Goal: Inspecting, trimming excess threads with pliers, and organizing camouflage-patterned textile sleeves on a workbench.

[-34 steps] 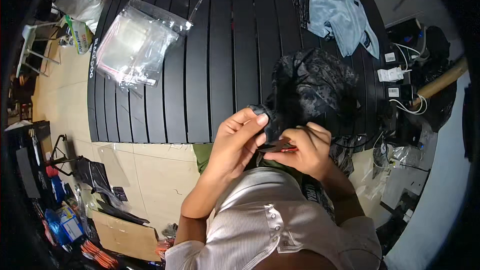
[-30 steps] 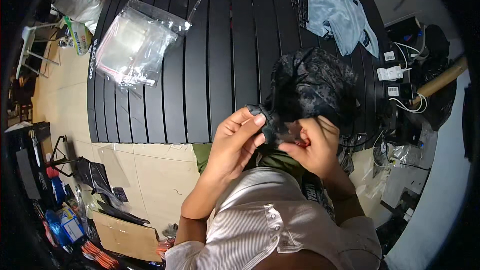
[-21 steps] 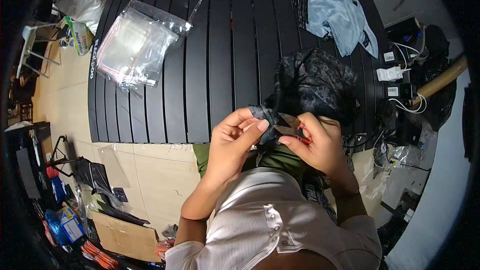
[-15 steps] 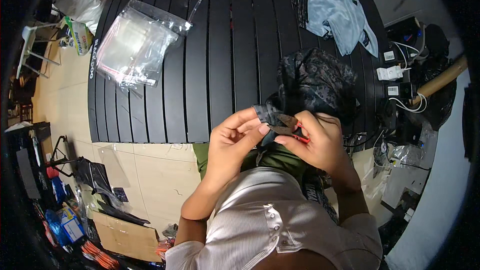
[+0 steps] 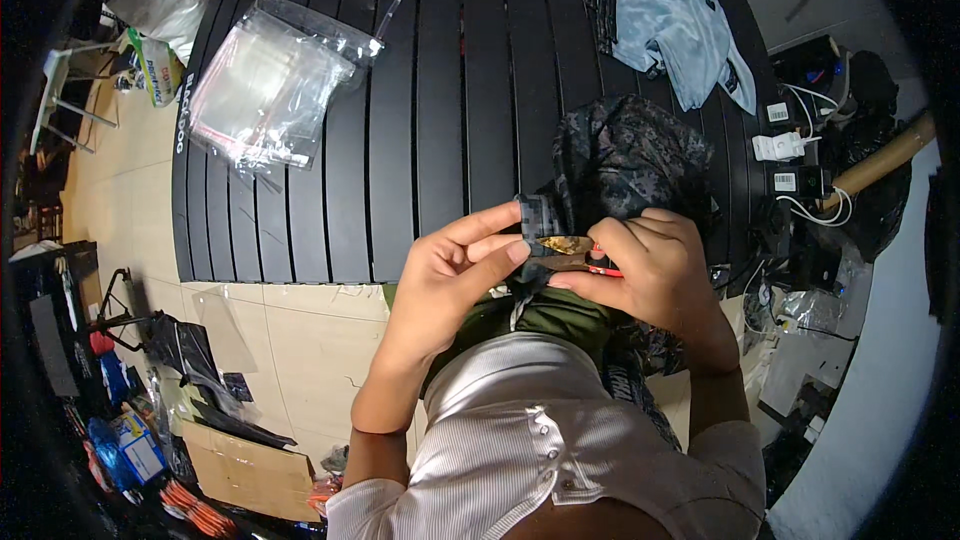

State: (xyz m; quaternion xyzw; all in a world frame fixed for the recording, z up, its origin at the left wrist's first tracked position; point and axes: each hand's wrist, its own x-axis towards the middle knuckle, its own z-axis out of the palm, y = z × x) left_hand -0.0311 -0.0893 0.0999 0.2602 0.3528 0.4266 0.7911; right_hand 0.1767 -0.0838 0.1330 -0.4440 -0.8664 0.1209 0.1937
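My left hand (image 5: pixel 440 275) pinches the edge of a dark camouflage-patterned cloth (image 5: pixel 630 155) between thumb and forefinger. The cloth lies bunched on the black table, and one part of it comes down to my fingers. In my right hand (image 5: pixel 655 265) are thread snips (image 5: pixel 566 244) with red handles, their blades pointing left at the pinched edge. A narrow gap shows between the blades. Whether they touch the cloth or a thread is too small to tell.
Clear plastic bags (image 5: pixel 270 90) lie at the table's left side. Folded light-blue cloths with dark edges (image 5: pixel 670 25) rest at the far right. Beyond the right edge are white chargers and cables (image 5: pixel 780 147). A cardboard piece (image 5: pixel 250 470) lies on the floor, lower left.
The snips have turned to point more level, and the upper blade now catches the light. My right hand has shifted slightly right, and my left hand slightly left with the cloth edge.
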